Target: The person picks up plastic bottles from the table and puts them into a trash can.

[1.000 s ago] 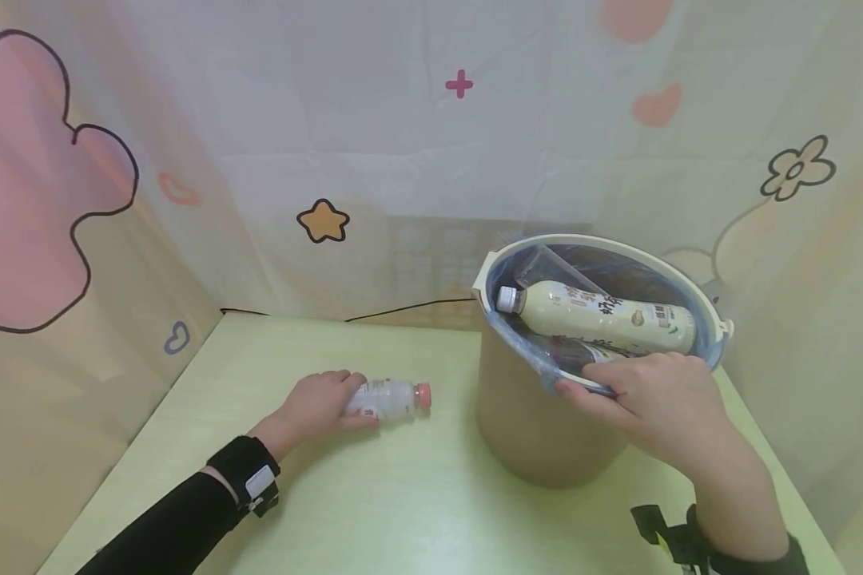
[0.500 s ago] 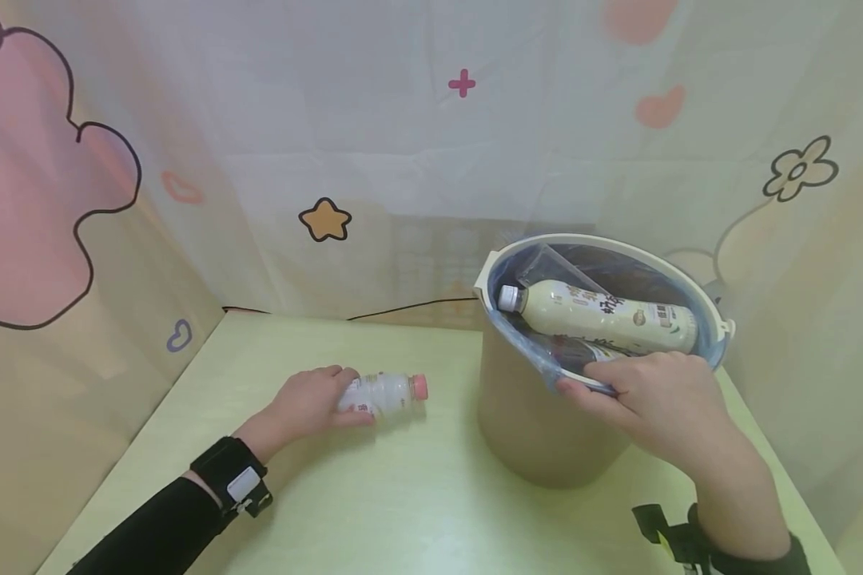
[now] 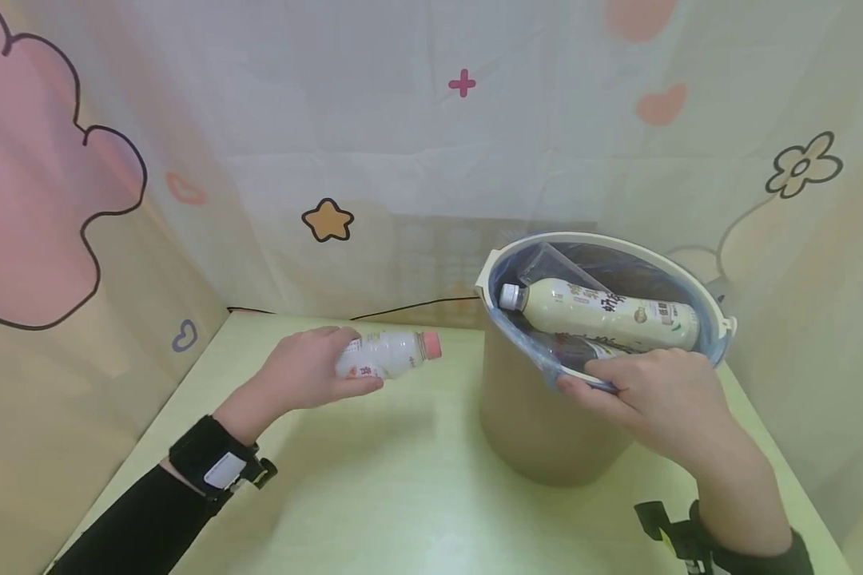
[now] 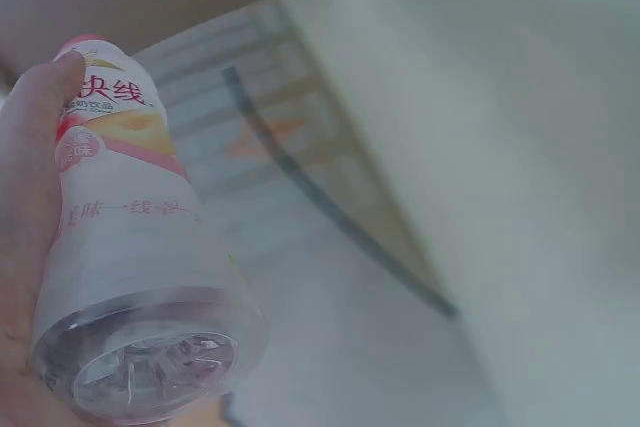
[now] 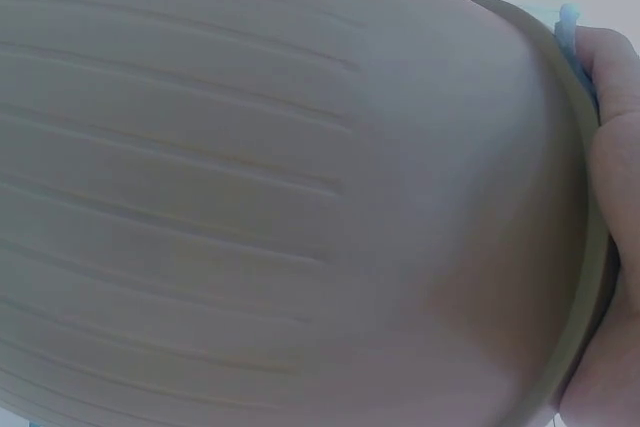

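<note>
A small clear plastic bottle [image 3: 384,354] with a pink cap and printed label is gripped by my left hand [image 3: 309,367], raised above the table and pointing cap-first to the right. The left wrist view shows the bottle [image 4: 135,217] from its base, with fingers along its side. My right hand [image 3: 658,399] holds the near rim of a beige trash bin [image 3: 546,431], thumb outside and fingers over the edge. In the right wrist view the ribbed bin [image 5: 300,187] fills most of the picture, with the hand [image 5: 615,177] at its rim.
A blue liner [image 3: 518,339] covers the bin's inner edge. Inside lie a large cream-coloured bottle [image 3: 604,315] with a white cap, a clear plastic piece [image 3: 554,267] and a darker item [image 3: 575,348]. A patterned curtain [image 3: 403,144] stands behind the pale green table [image 3: 403,495].
The small bottle has left the table top, lifted by my left hand. My right hand keeps its place on the bin's rim.
</note>
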`<action>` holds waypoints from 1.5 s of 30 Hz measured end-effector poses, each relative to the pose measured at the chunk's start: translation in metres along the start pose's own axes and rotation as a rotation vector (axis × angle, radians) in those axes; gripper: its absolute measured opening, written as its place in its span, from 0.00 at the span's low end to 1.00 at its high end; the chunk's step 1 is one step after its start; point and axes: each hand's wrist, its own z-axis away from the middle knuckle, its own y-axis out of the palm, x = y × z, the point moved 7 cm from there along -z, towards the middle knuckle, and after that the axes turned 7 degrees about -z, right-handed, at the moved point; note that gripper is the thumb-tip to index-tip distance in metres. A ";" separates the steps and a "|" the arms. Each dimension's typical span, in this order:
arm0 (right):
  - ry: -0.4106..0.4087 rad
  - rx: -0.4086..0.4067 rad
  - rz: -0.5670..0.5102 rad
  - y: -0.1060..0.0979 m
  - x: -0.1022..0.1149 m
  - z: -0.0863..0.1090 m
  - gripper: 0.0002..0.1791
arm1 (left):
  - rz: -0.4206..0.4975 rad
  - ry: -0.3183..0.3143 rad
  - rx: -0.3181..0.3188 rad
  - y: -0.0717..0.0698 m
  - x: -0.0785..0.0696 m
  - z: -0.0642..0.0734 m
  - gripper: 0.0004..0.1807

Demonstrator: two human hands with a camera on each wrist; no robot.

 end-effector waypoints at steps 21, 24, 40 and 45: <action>0.008 0.008 -0.011 0.002 -0.003 0.000 0.27 | -0.076 0.099 -0.163 -0.126 -0.053 -0.092 0.41; -0.002 -0.002 -0.011 0.001 -0.003 0.000 0.27 | -0.088 0.127 -0.169 -0.132 -0.071 -0.103 0.40; 0.031 0.006 -0.011 0.000 -0.002 0.002 0.27 | -0.202 0.326 -0.296 -0.142 -0.157 -0.140 0.31; 0.011 -0.002 -0.015 0.000 0.001 0.000 0.26 | -0.261 0.358 -0.322 -0.140 -0.172 -0.149 0.33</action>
